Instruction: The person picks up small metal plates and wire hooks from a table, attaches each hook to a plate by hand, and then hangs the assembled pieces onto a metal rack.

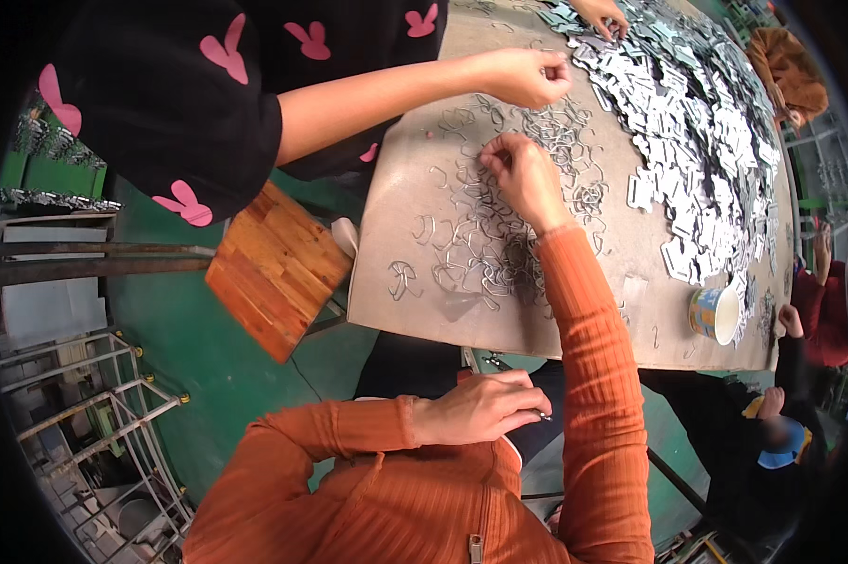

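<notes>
My left hand (480, 410) is closed low in front of my body, below the table's near edge. A small metal bit shows at its fingertips, too small to name. My right hand (526, 179) reaches over a loose pile of bent wire pieces (490, 249) on the table (396, 169). Its fingers are curled together, and whatever they pinch is hidden. The wire pieces are thin, grey and tangled, spread around and beneath that hand. To the right lies a big heap of flat silver metal plates (706, 179) with slots in them.
A co-worker's closed hand (534, 77) hangs over the wire pile's far side. Other people's hands work around the table. A paper cup (714, 315) stands near the front right edge. A wooden stool (278, 268) and metal rack (95, 423) are at left.
</notes>
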`<action>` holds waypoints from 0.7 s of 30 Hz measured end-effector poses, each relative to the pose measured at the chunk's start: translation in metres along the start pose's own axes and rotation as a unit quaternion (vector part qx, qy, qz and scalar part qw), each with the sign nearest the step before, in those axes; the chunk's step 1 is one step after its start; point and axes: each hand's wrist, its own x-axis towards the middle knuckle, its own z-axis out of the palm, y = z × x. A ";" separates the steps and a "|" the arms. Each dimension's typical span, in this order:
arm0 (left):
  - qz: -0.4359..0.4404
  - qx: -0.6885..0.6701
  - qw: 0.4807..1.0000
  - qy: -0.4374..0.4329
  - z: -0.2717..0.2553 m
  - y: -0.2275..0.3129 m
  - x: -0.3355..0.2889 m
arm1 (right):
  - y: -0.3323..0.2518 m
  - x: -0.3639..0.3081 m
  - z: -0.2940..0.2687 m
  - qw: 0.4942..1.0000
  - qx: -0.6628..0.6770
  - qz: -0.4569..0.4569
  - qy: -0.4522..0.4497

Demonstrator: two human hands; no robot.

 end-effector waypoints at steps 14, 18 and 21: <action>-0.038 -0.016 0.999 -0.015 -0.003 -0.003 -0.016 | 0.004 0.049 0.006 0.988 -0.048 -0.003 -0.144; -0.038 -0.010 0.999 -0.021 -0.004 -0.003 -0.017 | 0.011 0.049 0.008 0.991 -0.044 -0.046 -0.121; -0.052 -0.004 0.998 -0.025 -0.004 -0.002 -0.019 | 0.015 0.051 0.012 0.992 -0.060 -0.046 -0.099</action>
